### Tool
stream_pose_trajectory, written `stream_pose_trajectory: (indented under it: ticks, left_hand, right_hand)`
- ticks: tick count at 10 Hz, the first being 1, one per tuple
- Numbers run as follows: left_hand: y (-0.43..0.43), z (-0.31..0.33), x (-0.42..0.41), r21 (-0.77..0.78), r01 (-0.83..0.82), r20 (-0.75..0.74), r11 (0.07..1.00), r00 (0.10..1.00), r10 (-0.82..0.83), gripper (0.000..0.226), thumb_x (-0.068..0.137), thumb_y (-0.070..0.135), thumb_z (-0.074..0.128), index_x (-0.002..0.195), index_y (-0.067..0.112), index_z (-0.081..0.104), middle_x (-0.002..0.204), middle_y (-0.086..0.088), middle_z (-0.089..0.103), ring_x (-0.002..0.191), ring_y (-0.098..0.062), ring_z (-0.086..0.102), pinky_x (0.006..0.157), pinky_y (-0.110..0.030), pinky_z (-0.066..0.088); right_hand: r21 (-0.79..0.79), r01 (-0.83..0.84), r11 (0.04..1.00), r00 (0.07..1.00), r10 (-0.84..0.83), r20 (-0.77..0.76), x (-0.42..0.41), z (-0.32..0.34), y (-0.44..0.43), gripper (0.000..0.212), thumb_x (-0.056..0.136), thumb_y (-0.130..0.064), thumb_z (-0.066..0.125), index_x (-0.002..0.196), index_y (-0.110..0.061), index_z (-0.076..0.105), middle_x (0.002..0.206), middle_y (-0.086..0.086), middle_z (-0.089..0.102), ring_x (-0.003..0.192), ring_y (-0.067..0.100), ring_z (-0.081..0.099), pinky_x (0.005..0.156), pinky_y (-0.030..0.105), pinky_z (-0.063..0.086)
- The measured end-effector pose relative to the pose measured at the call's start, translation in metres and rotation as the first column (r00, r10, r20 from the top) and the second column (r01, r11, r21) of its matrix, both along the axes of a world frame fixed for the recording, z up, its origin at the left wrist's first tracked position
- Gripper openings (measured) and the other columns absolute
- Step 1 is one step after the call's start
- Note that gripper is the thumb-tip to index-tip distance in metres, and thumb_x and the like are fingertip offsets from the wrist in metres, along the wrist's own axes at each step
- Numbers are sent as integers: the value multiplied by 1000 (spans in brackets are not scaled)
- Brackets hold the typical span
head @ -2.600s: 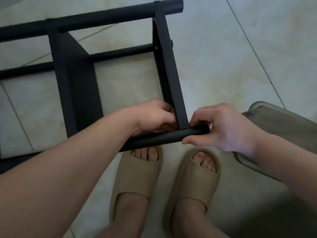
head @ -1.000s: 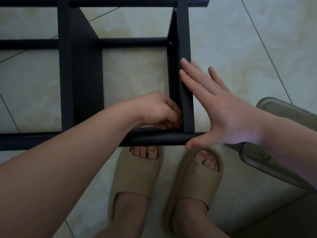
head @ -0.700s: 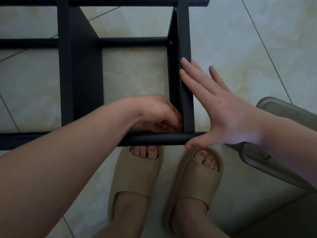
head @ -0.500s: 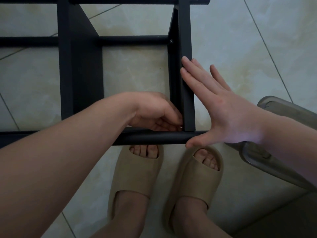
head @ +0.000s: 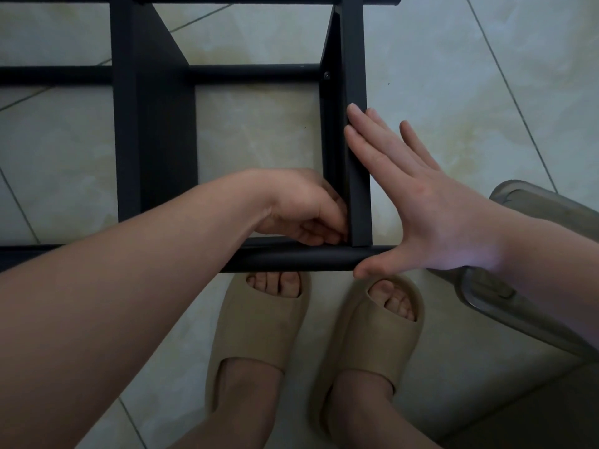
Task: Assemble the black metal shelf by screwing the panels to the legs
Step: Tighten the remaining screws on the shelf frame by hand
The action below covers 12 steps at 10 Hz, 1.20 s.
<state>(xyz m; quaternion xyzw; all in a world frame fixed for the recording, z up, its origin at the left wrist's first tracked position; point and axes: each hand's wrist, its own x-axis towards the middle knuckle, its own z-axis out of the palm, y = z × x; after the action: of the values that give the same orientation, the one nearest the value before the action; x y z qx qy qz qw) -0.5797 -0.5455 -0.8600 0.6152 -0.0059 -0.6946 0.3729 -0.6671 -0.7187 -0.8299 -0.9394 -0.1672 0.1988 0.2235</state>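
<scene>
The black metal shelf (head: 155, 140) lies on its side on the tiled floor, and its near leg (head: 291, 259), the round tube crossing just above the person's sandals, is the reference for everything here. Left of the work, a middle panel stands up from the near leg and is already fixed between the legs. The left hand (head: 301, 205) sits in the inside corner where the end panel (head: 356, 157) meets the near leg. Its fingers are curled tight and the tips press into the joint, much as they were a second ago. Whether they pinch a screw cannot be told, because the knuckles hide the spot. At the far end of that panel from the near leg, a screw head (head: 326, 74) shows at the next leg, so that joint looks done. The real change is on the right. A few seconds back the right hand (head: 431, 222) was wrapped around the near leg's open end and the frame sat skewed. Now the frame lies square to the view and the hand is spread flat, straight fingers laid on the end panel's outer face and the thumb against the near leg's tip. I read this as bracing, so the holes line up while the left hand starts the corner screw. This corner is probably the one still unfastened.
</scene>
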Motion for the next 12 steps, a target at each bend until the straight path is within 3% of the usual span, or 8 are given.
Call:
stream_pose_trajectory:
  ticks: [3, 5, 8, 10, 12]
  left_hand:
    - [4, 2, 5, -53, -13, -78, 998, 997, 9, 15, 90, -6, 61, 85, 7, 67, 73, -4, 70, 65, -10, 68, 63, -18, 56]
    - [0, -4, -5, -50, -12, 61, 999, 998, 15, 18, 86, -10, 62, 79, 6, 65, 64, -4, 69, 59, -10, 68, 62, -20, 57]
    - [4, -3, 0, -80, -109, -156, 991, 983, 95, 20, 90, -10, 56, 85, 3, 71, 76, -8, 74, 69, -14, 72, 67, -21, 59]
    - [1, -9, 8, -59, 0, -216, 998, 976, -13, 21, 94, -5, 53, 88, 7, 69, 76, -2, 73, 69, -10, 71, 66, -19, 58]
    - [-14, -14, 21, 17, 219, -238, 975, 948, -209, 13, 94, 4, 56, 97, 8, 68, 80, -3, 69, 68, -10, 66, 69, -22, 55]
  right_hand:
    - [0, 4, 1000, 1000, -4, 1, 0, 1, -1, 137, 67, -83, 62, 161, -6, -1, 170, 5, -13, 156, 18, -16, 126, 48, -8]
    - [4, 2, 1000, 1000, -2, 3, 0, 0, 0, 137, 67, -83, 61, 161, -6, -1, 170, 5, -12, 156, 18, -16, 126, 49, -7]
    - [7, 0, 1000, 1000, 0, 9, 0, -1, -1, 136, 67, -84, 60, 161, -6, -1, 170, 5, -12, 156, 18, -15, 126, 49, -6]
    - [5, 3, 1000, 1000, -3, 2, 0, 0, -1, 137, 67, -83, 62, 161, -6, -1, 170, 5, -13, 155, 18, -16, 126, 50, -7]
    - [5, 5, 1000, 1000, -5, 0, 0, -1, -1, 138, 66, -83, 62, 161, -6, -1, 170, 4, -13, 155, 18, -16, 126, 47, -8]
